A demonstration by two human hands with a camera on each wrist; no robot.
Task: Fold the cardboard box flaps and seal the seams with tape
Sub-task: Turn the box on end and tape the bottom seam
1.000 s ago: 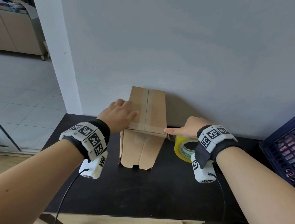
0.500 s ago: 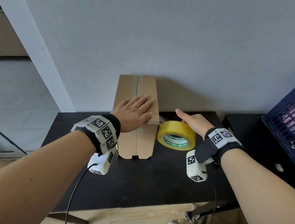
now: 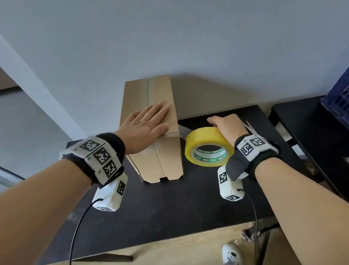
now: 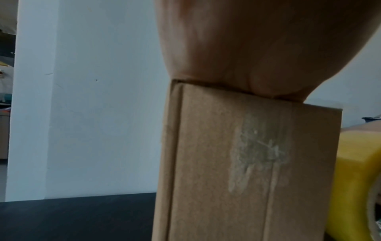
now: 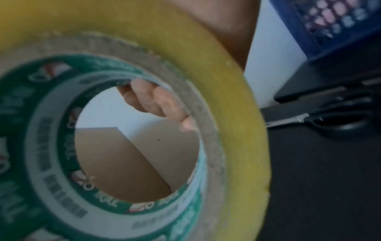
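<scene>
Head view: left hand [image 3: 147, 123] flat atop cardboard box [image 3: 158, 162], right hand [image 3: 227, 126] curled gripping tape roll [image 3: 207, 148] beside its edge.

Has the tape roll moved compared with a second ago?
Yes. The tape roll, gripped by the right hand, has come out from the cardboard box toward the right and tipped up, trailing a tape strip from the box's edge.

The left hand [image 4: 257, 45] presses on the cardboard box [image 4: 247, 163], tape roll [image 4: 358, 187] just beside.
</scene>
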